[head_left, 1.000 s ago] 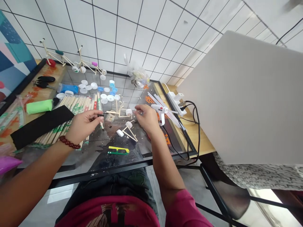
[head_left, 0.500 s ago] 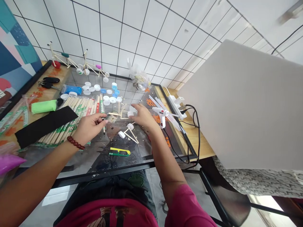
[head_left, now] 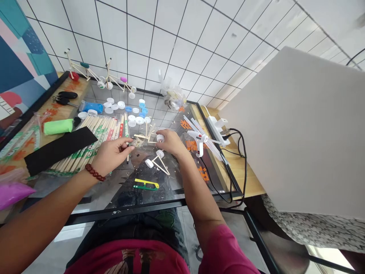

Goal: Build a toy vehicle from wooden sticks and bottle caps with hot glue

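Our left hand [head_left: 111, 155] was nearly closed, pinching what looked like a small dark piece [head_left: 132, 141]; a light grip seemed wise. The stick frame [head_left: 139, 136] lay between our hands, its right end by the white cap [head_left: 159, 138] that our right hand [head_left: 172, 144] held in curled fingers, best kept steady without squeezing. Wrapped sticks [head_left: 110, 129] and a glue gun [head_left: 200, 142] flanked the glossy, scrap-strewn tabletop [head_left: 173, 186] beneath a tiled wall [head_left: 168, 34].

glossy dark glass tabletop [head_left: 122, 190], smooth pale wooden sticks [head_left: 97, 125], white plastic caps [head_left: 139, 120], matt black strip [head_left: 61, 150]
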Demonstrator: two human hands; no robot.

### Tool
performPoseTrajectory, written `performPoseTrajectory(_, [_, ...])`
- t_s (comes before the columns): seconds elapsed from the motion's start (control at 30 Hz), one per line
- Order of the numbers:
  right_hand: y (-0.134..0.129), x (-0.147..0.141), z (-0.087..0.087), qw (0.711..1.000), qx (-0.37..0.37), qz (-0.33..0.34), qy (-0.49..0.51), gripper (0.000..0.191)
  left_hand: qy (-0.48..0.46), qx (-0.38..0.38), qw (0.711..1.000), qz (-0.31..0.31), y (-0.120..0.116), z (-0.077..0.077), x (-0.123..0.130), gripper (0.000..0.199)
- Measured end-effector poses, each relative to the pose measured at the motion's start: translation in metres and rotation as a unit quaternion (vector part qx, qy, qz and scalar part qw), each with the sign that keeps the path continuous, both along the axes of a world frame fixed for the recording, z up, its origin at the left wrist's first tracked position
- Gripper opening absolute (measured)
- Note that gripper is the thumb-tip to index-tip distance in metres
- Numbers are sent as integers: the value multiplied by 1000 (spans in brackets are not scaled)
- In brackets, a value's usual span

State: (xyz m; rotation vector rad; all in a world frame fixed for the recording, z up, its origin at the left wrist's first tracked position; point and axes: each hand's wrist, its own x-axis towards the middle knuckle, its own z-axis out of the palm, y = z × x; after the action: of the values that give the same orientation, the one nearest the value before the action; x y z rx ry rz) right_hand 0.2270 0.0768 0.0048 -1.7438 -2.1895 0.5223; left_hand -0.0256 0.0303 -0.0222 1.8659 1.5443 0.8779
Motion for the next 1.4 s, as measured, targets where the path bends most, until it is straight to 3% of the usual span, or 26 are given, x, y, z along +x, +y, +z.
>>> performPoseTrajectory(0.1, [-1,1,0,992,17,-34,120,42,-7,68,998,-1,1,-1,0,44])
performPoseTrajectory(0.2, [-5,-6,-4,939,-24,-50,341,44,-72,112,991,4,0,1,3,42])
performPoseTrajectory(0.27, [-8,-15,-8,885,-64,-34,461,49,-161,49,986,11,0,4,6,47])
performPoseTrajectory(0.33, [-11,-26,-12,856,-90,-13,509,52,-264,-27,964,14,0,6,8,57])
performPoseTrajectory(0.43, [-16,-39,-16,864,-92,11,495,54,-368,-62,928,14,0,8,10,66])
performPoseTrajectory(0.6, [-20,-48,-21,873,-50,57,482,52,-406,-61,912,-19,0,12,9,76])
performPoseTrajectory(0.83, [-22,-67,-29,845,-78,86,522,58,-369,7,929,-30,-2,14,7,72])
performPoseTrajectory(0.97, [-23,-69,-29,844,-90,95,521,66,-356,14,934,-29,0,12,6,76])
performPoseTrajectory(1.13, [-17,-48,-26,833,-109,19,541,85,-352,10,936,4,4,6,3,72])
performPoseTrajectory(1.27, [-11,-33,-26,824,-77,-14,562,58,-329,13,944,-3,6,1,3,75])
performPoseTrajectory(1.4, [-8,-30,-31,862,-59,-17,503,28,-281,27,959,-8,6,-3,3,75])
